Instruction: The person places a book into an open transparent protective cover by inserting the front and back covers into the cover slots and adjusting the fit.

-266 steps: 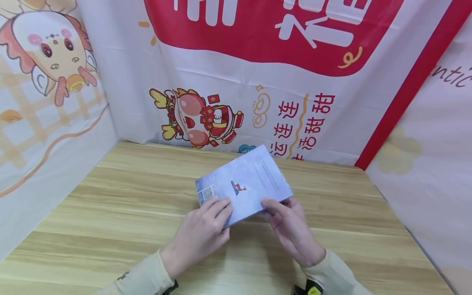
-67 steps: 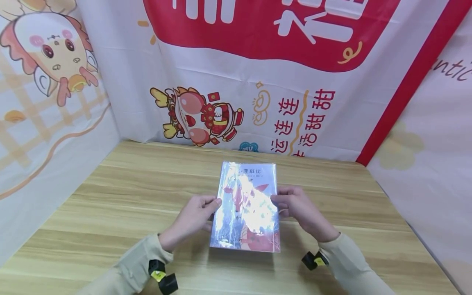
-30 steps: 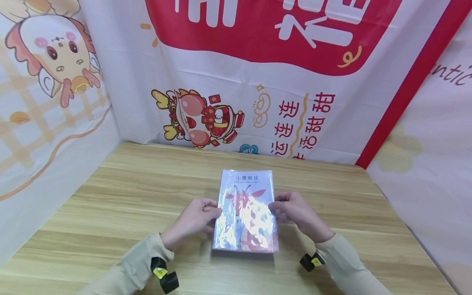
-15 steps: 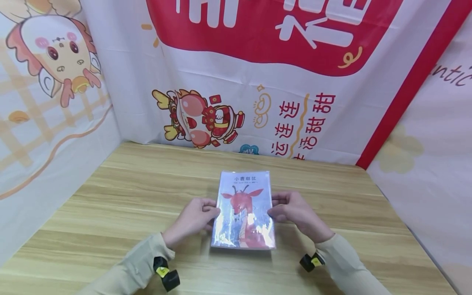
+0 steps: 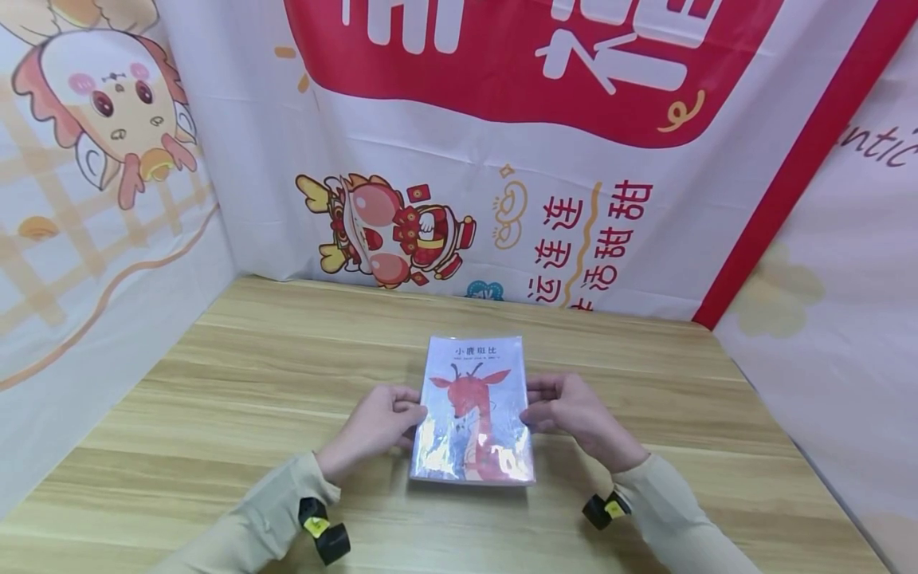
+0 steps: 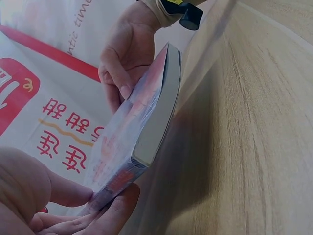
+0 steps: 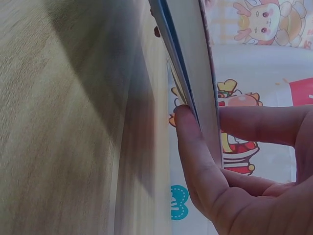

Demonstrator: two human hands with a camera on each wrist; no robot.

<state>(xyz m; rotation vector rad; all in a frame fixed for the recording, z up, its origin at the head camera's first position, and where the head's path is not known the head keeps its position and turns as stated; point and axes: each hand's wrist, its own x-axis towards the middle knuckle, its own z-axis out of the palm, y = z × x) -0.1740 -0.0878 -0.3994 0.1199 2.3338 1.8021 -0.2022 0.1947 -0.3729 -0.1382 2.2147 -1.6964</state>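
Note:
A paperback book (image 5: 473, 418) with a red deer on its pale blue front cover faces up, title at the far end. My left hand (image 5: 376, 426) pinches it at the spine edge, thumb on the cover and fingers underneath. At the opposite edge, my right hand (image 5: 579, 416) holds it the same way. In the left wrist view the book (image 6: 129, 127) is raised off the table, showing its spine and cream page block. The right wrist view shows the right thumb and fingers on either side of the pages (image 7: 195, 54). Its back cover is hidden from the head view.
The wood-grain table (image 5: 237, 399) lies beneath, with the book's shadow on it. A white and red printed cloth (image 5: 430, 135) hangs behind, and printed cloths stand at left and right. Both wrists carry small black cameras (image 5: 326, 532).
Earlier the back cover with its QR code faced up, held at a slant; the book has since been turned front-up and straight. Lately it tilts slightly lower, and the glare on its cover has shrunk.

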